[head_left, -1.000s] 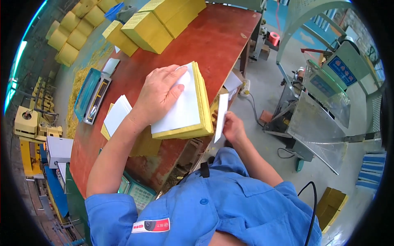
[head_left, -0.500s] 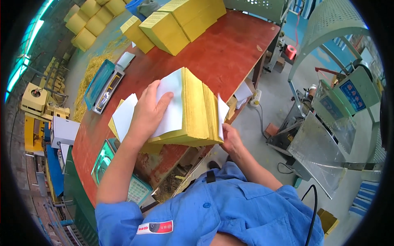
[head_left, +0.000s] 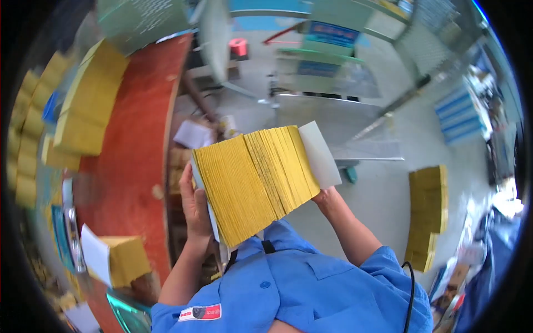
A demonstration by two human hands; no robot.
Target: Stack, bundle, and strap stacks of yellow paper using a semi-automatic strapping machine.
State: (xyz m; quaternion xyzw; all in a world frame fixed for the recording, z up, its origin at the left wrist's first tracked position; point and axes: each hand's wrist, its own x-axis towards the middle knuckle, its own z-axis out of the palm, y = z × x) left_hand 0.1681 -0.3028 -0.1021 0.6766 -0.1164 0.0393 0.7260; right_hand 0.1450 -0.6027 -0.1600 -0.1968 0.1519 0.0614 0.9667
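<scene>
A thick stack of yellow paper (head_left: 252,180) is held in front of me, away from the table, its sheets standing on edge. White sheets cover its two ends; the right-hand white sheet (head_left: 321,154) sticks out past the stack. My left hand (head_left: 195,208) presses on the left end, fingers and thumb against the white sheet there. At the lower right corner my right hand (head_left: 326,195) grips the other end, its fingers mostly hidden behind the white sheet. The stack hangs between both hands, slightly tilted.
To the left is a red table (head_left: 127,150) bearing a large row of yellow paper blocks (head_left: 91,102), a smaller yellow stack (head_left: 126,258) and a teal scale (head_left: 127,312). A metal machine (head_left: 333,119) stands ahead. More yellow stacks (head_left: 427,216) lie on the floor at right.
My body has turned right, away from the table. Both hands have carried the yellow stack off over the floor, and the table now lies to my left.
</scene>
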